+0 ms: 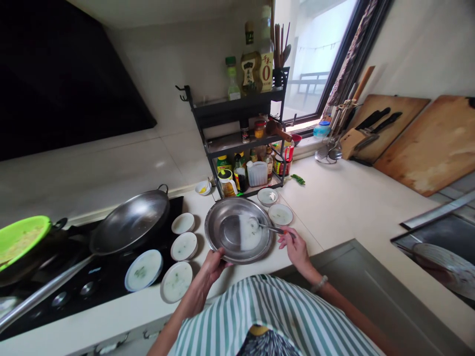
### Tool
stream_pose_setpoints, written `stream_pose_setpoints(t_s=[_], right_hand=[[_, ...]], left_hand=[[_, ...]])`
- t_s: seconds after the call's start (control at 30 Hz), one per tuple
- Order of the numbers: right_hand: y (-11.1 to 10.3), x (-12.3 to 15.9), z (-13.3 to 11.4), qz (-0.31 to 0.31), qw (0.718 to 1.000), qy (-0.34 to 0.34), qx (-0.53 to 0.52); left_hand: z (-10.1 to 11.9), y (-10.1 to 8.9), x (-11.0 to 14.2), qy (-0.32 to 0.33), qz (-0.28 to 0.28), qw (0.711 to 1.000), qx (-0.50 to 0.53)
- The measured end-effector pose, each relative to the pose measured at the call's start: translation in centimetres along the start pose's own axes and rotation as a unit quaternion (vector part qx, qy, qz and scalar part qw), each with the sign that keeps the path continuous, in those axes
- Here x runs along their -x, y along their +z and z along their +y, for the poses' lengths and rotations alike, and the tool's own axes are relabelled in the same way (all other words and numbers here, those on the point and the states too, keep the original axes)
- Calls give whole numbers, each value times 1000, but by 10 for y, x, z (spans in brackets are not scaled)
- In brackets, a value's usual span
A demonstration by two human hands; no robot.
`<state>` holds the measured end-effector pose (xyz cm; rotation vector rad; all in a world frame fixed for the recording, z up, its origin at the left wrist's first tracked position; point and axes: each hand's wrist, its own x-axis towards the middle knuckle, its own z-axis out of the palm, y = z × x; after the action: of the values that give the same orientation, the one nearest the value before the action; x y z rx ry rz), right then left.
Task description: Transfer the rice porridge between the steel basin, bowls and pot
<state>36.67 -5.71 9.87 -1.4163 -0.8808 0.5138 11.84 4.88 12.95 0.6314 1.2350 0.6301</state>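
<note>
A steel bowl point(222, 232) sits on the counter in front of me with a thin pool of white batter in it. My left hand point(211, 267) grips its near rim. My right hand point(295, 244) pinches the handle of a metal spoon point(265, 226), whose bowl rests in the batter. Several small white dishes holding pale batter with green flecks lie around: one point(280, 214) just beyond my right hand, others point(184, 245) point(176, 281) to the left of the bowl.
A steel wok point(129, 222) rests on the black stove point(92, 277) at left, beside a green strainer point(22, 237). A black spice rack point(241, 143) stands behind the bowl. Knife block point(352, 141) and cutting boards point(430, 143) lean at right; a sink point(441, 247) is far right.
</note>
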Motion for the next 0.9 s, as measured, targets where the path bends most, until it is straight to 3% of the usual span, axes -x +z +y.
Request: stream_pose_setpoints(t_s=[0.13,0.3,0.9], right_hand=[[-2,-4,2,63,993,57,-81],[-9,-5,-3,94,985,77,-119],[-16,4,-11,128,977,97,-142]], left_hand=[[-2,-1,0,4,1,1000,-3],[-5,-2,-1,9,-4,1000,4],[-4,-1,1,4,0,1000,11]])
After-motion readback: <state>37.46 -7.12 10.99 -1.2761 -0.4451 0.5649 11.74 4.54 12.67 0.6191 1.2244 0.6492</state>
